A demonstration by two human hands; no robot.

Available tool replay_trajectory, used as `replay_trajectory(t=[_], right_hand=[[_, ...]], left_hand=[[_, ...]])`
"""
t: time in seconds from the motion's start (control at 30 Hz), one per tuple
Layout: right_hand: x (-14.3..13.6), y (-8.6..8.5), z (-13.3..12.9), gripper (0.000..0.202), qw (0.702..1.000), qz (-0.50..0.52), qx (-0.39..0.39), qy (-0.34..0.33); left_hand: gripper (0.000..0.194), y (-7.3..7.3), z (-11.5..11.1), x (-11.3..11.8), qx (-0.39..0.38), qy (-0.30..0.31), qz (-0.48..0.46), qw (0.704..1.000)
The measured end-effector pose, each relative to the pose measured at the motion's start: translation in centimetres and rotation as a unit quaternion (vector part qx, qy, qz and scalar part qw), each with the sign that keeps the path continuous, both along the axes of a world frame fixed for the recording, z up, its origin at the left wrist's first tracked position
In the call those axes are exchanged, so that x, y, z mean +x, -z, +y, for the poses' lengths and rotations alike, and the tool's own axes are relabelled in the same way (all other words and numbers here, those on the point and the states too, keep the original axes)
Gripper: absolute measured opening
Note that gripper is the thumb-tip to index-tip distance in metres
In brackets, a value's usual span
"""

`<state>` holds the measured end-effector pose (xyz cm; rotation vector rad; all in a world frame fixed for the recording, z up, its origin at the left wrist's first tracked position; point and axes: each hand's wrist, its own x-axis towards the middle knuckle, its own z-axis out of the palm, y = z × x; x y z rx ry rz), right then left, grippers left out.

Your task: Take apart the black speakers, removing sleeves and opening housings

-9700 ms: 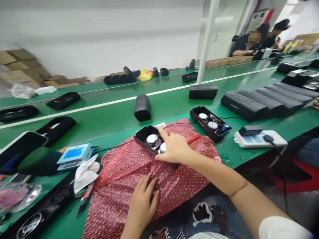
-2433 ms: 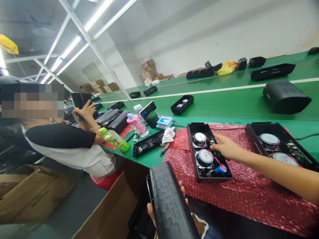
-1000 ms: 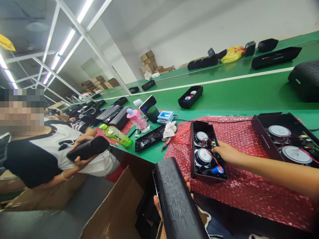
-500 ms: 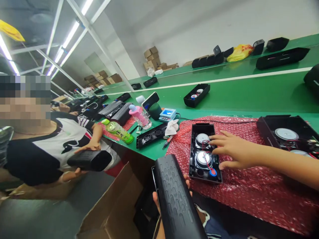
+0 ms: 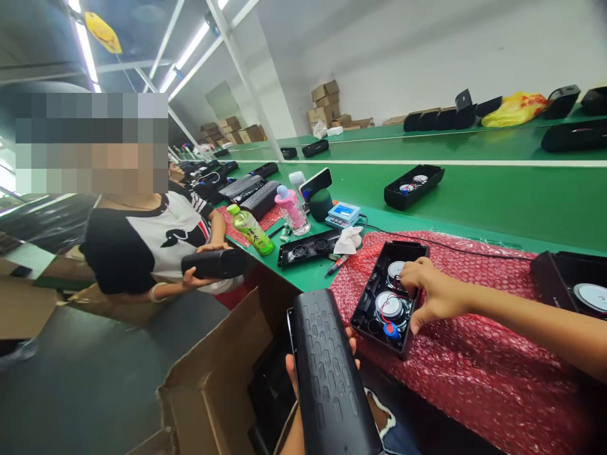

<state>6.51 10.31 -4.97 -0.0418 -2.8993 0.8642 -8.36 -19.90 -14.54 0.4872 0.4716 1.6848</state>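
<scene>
My left hand is wrapped round a black speaker shell with a slotted grille, tilted upright over the box; most of the palm is hidden behind it. On the red bubble wrap lies an open speaker housing, turned at an angle. Two round silver-backed drivers, red wires and a blue round piece show inside. My right hand grips this housing by its right wall, fingers bent over into it and thumb on the outer side.
Below on the left stands a cardboard box with black parts inside. A bottle, a pink-topped cup, a blue device and a black panel lie beyond. Another housing is at right. A co-worker holds a black shell.
My right hand has closed from spread fingers onto the housing's right wall, and the housing has turned askew. The view has swung left; my left hand still holds the shell.
</scene>
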Motion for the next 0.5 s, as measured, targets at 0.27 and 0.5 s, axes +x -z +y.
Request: replay_trajectory(t=[0.27,0.5], right_hand=[[-0.5,-0.6,-0.6,0.073,0.999,-0.037,0.017,-0.007],[0.3,0.3,-0.4,0.072,0.999,-0.028,0.022,-0.015]], left_hand=[[0.115,1.2,-0.1,-0.4,-0.013,0.004,-0.046,0.999],[0.118,2.3,-0.1,0.0,-0.036,0.005,-0.047,0.998]])
